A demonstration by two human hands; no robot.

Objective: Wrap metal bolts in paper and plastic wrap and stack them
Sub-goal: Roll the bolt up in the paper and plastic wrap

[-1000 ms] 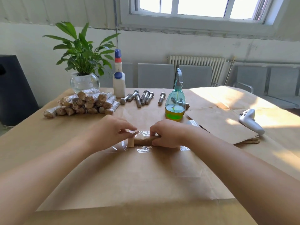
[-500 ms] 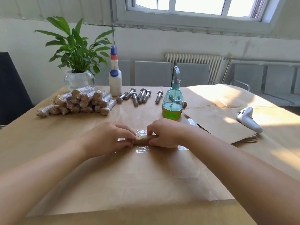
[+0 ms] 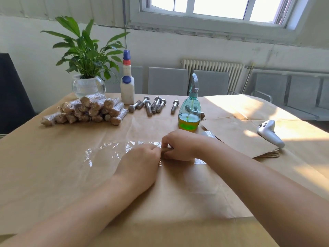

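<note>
A paper-wrapped bolt [image 3: 166,149] is pinched between the left hand [image 3: 140,157] and right hand [image 3: 179,146], on plastic wrap [image 3: 106,152].

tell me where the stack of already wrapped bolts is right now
In the head view the stack of wrapped bolts lies at the far left of the table, just in front of the potted plant and left of the loose bare bolts.

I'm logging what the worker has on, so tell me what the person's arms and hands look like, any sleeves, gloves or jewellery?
Both forearms are bare as far as the frame shows, with no sleeves in view. The left hand and right hand wear no gloves. No watch, bracelet or ring is visible on either, though the fingertips are partly hidden.
</note>
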